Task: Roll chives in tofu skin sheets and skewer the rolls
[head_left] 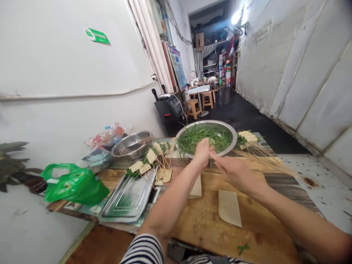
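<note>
My left hand [202,152] is closed above the near rim of a metal bowl [233,137]. Long cut green stalks [194,136], like chives, fill the bowl. Something pale green shows by the left fingertips, too small to name. My right hand [229,167] is closed too, its fingertips touching or nearly touching the left hand; what they pinch is hidden. Below the hands, a pale flat sheet like tofu skin [230,208] lies on a wooden board [200,229]. A stack of similar sheets [196,189] sits partly behind my left forearm.
Skewered rolls with greens [150,157] lean on a metal tray [125,198] at left. More skewers [249,138] lie right of the bowl. Another metal bowl [132,145], a green plastic bag [74,185] and a green scrap [243,249] are on the table. Stools [194,108] stand beyond.
</note>
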`<act>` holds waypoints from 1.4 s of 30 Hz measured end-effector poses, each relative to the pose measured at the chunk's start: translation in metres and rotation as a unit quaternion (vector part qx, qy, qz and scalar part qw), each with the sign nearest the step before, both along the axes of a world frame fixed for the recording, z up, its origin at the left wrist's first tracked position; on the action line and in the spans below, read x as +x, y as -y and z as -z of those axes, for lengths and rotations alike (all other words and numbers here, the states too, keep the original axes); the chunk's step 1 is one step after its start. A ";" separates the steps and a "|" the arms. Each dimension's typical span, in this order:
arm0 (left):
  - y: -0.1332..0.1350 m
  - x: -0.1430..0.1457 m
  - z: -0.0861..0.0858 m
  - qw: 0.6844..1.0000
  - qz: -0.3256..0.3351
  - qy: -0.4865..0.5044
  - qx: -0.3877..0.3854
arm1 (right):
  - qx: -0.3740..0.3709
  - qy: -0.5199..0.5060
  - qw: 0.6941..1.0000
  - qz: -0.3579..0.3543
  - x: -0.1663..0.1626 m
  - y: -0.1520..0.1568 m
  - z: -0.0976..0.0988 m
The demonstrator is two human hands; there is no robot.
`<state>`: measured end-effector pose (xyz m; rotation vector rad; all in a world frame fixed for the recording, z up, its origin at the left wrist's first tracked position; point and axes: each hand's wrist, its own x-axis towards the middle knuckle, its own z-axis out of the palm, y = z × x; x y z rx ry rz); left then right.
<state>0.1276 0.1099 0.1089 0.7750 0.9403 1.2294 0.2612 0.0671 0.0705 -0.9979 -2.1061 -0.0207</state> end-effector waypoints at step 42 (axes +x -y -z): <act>0.119 -0.045 0.100 0.822 0.290 -0.360 0.332 | -0.165 -0.037 0.982 -0.085 0.034 0.116 0.078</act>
